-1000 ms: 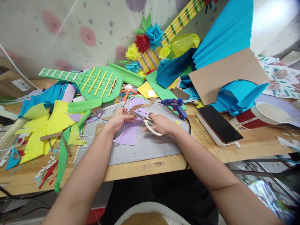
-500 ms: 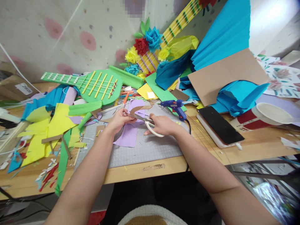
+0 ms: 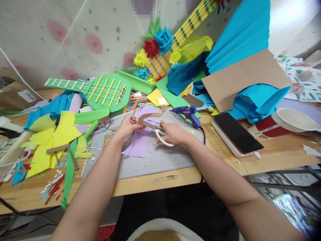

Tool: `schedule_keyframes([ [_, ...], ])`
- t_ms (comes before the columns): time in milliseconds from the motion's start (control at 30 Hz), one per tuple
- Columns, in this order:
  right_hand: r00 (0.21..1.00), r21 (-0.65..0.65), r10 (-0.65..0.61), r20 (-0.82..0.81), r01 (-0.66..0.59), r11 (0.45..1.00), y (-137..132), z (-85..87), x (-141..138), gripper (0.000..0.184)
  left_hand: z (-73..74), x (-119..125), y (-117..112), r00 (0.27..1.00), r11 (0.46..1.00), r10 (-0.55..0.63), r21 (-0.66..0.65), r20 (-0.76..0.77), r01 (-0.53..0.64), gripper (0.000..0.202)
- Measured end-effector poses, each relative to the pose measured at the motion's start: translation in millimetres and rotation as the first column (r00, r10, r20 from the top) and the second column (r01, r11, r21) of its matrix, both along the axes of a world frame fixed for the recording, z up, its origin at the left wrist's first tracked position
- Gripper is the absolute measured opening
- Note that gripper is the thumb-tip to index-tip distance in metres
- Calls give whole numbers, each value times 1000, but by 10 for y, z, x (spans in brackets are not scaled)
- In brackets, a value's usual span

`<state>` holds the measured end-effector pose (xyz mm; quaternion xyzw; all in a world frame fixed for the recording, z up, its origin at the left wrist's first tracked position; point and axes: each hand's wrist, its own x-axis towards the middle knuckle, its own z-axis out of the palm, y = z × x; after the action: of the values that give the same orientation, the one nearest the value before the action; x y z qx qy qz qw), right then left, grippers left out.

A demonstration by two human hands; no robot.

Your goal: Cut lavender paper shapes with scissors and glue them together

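White-handled scissors (image 3: pixel 157 128) | pointing toward left hand (image 3: pixel 127 129) | axis sloping down rightward

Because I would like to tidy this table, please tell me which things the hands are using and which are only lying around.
In use:
scissors, in the right hand
brown strip, in the left hand
grey cutting mat, beneath them

Apparently just lying around:
blue glue gun
phone
red-and-white cup
green model guitar

White-handled scissors (image 3: pixel 157 133), brown strip (image 3: pixel 146 116), lilac paper (image 3: pixel 137 147), grey gridded mat (image 3: pixel 173 159). At ten o'clock, a green guitar (image 3: pixel 112 92) with yellow bars (image 3: pixel 108 92); at two, blue crepe (image 3: pixel 242 36); at three, a red-and-white cup (image 3: pixel 271 126).
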<state>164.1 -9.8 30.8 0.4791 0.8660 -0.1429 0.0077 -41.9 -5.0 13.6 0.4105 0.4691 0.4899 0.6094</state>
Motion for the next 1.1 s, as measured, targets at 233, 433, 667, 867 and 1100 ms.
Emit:
schedule_keyframes([
  [233,1000,-14,10,-11,-10,1000,15,-13,1,76,-3,-2,1,999,999,-14,-28,30,15,44],
  [433,1000,-18,11,-12,-12,1000,43,-47,13,74,-1,5,-4,999,998,-28,-53,46,31,43],
  [667,999,-36,16,-29,-17,999,52,-32,33,72,-23,-9,5,996,997,-57,-46,74,60,44],
  [867,998,-70,5,-63,-9,997,32,14,65,71,19,-3,-10,993,994,-108,-9,56,109,40],
  [1100,994,-117,-56,-99,45,992,76,29,142,65,76,21,-32,994,997,-81,-11,75,82,36],
])
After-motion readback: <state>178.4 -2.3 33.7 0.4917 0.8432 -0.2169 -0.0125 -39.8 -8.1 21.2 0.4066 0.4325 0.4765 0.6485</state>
